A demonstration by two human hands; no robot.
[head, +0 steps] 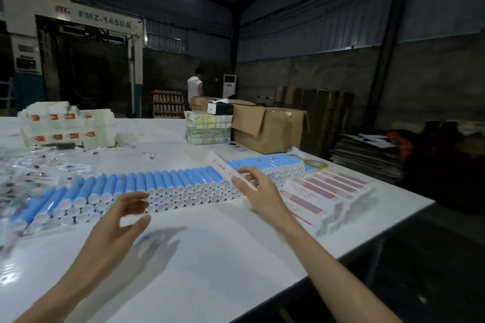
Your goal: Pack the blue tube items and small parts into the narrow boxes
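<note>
1. The blue tubes (157,186) are laid side by side in a long stacked row across the middle of the white table (210,257), with their white end caps turned toward the viewer.
2. A narrow box (223,166), white with red print, is gripped at its near end by the curled fingers of the right hand (258,191), above the right part of the row.
3. Nothing is held by the left hand (118,220); its fingers are spread and blurred, just in front of the tube ends.
4. Bare tabletop is seen between the forearms, and the table's right edge runs just beside a fan of flat boxes (328,191).
5. Clear bags of small parts (31,173) are heaped at the left. Stacked packs (68,126), a tape roll (316,164) and a cardboard carton (267,128) are seen behind the row.
</note>
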